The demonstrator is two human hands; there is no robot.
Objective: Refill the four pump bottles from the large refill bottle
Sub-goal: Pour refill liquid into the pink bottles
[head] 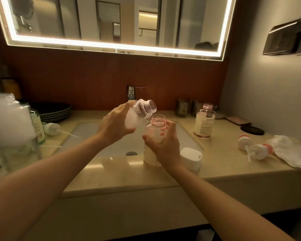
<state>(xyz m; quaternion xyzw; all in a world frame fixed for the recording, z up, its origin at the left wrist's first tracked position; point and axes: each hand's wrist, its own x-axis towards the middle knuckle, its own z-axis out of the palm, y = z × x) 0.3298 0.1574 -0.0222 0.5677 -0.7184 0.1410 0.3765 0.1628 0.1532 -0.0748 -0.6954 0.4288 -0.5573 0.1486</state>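
Observation:
My left hand (114,123) grips a clear refill bottle (142,109) with white liquid, tilted so its open threaded neck points right and up, just above a pink-necked pump bottle (155,129). My right hand (163,145) holds that open bottle upright on the counter's front edge by the sink. A second open pink-necked bottle (204,121) stands at the right of the basin. Two white pump heads with pink collars (255,148) lie on the counter at the right. Another white pump head (53,128) with its tube lies at the left.
A white cap (191,157) rests beside the held bottle. The sink basin (111,145) and tap (131,93) sit behind my hands. Dark plates (56,109) are stacked at back left, clear bottles (12,122) at far left, crumpled plastic (292,152) at right.

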